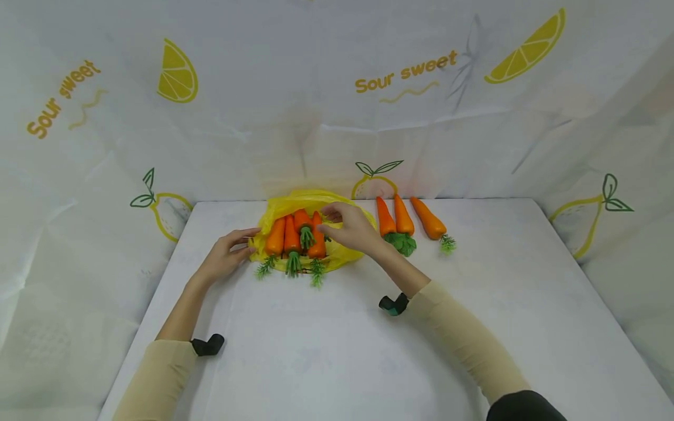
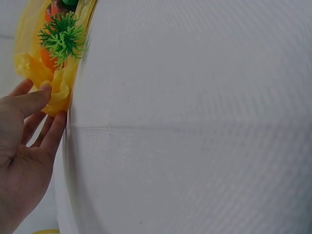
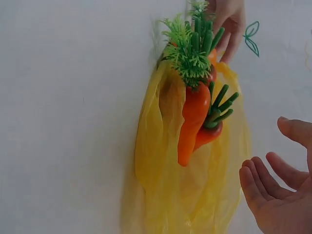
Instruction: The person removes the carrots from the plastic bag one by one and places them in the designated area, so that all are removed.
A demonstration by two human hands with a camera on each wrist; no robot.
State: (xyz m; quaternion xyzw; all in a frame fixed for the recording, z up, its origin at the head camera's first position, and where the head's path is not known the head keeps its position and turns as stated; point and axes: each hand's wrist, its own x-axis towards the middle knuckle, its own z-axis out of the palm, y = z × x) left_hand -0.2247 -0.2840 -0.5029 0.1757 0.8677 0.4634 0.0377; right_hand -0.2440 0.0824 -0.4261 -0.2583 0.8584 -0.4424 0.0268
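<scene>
A thin yellow plastic bag [image 1: 344, 257] lies at the back of the table, with several orange toy carrots [image 1: 275, 238] in its open mouth, their green tops toward the front. At the bag's left edge is my left hand [image 1: 223, 255]; in the left wrist view its thumb and fingers pinch the crumpled yellow film. My right hand [image 1: 351, 227] hovers over the bag's right side, beside the rightmost carrot in the bag. The right wrist view shows that hand [image 3: 280, 192] with its fingers spread and nothing between them, close to the yellow film.
Three more toy carrots lie right of the bag: one on the left [image 1: 385, 217], one in the middle [image 1: 403, 217] and one on the right [image 1: 429, 219]. A white sheet with lemon prints [image 1: 263, 88] rises behind the white table [image 1: 316, 362].
</scene>
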